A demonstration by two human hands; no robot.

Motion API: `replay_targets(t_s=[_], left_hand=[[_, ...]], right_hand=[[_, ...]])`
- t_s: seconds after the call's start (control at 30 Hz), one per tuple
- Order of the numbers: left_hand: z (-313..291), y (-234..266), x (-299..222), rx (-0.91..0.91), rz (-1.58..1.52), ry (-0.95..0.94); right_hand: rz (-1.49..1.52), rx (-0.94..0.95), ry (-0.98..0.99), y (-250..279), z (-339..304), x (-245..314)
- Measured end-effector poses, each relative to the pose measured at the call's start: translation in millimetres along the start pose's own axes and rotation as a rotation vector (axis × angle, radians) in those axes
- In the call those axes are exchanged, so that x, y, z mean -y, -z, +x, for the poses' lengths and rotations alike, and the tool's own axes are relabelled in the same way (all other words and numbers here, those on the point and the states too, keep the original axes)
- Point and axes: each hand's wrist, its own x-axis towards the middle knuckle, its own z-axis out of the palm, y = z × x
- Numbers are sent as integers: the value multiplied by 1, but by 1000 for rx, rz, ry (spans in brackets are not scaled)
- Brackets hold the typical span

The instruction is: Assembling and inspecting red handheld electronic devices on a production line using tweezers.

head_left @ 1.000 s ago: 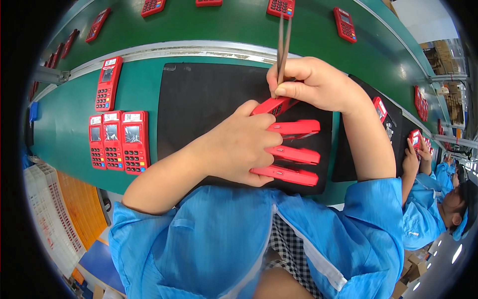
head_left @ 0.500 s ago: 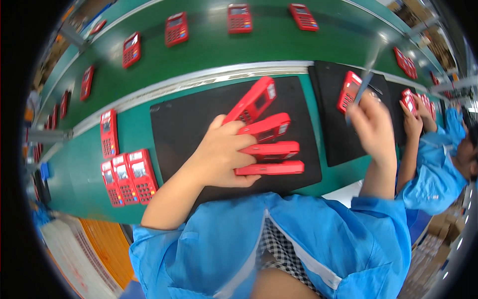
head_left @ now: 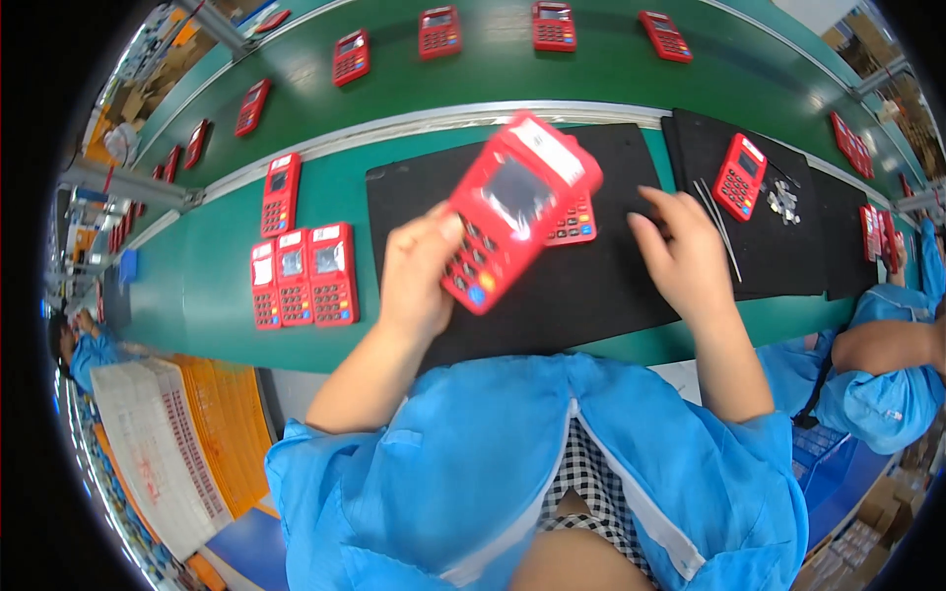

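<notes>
My left hand [head_left: 416, 266] is closed on a red card payment terminal [head_left: 519, 187], raised above the black mat [head_left: 552, 305] with its screen and keypad facing up. Behind it shows the red edge of another terminal; whether my hand grips that one too I cannot tell. The keypad end of a further red terminal [head_left: 572, 225] peeks out below, largely hidden. To the right, my right hand [head_left: 687, 254] has its thumb and fingers apart, holding nothing. Beside it, a pair of metal tweezers [head_left: 721, 231] lies on the second black mat [head_left: 778, 261].
Another terminal [head_left: 740, 177] and a pile of small silvery pieces [head_left: 783, 201] lie on the right mat. Three terminals [head_left: 294, 281] stand in a row at left, with one more [head_left: 281, 194] beyond. Several ride the green conveyor [head_left: 493, 79] past a metal rail. A co-worker [head_left: 887, 364] sits at right.
My right hand has let go of the tweezers, now lying on the mat, and moved left. The fanned terminals in my left hand are no longer spread; one is turned face up and raised.
</notes>
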Motion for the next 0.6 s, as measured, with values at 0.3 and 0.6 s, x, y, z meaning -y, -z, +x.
replay_targets(t_s=[0.3, 0.6], left_hand=[[11, -10, -19, -237, 98, 203], [-4, 45, -21, -542, 426, 155]], right_hand=[[-24, 224, -94, -61, 52, 16], [-45, 126, -46, -59, 42, 20]])
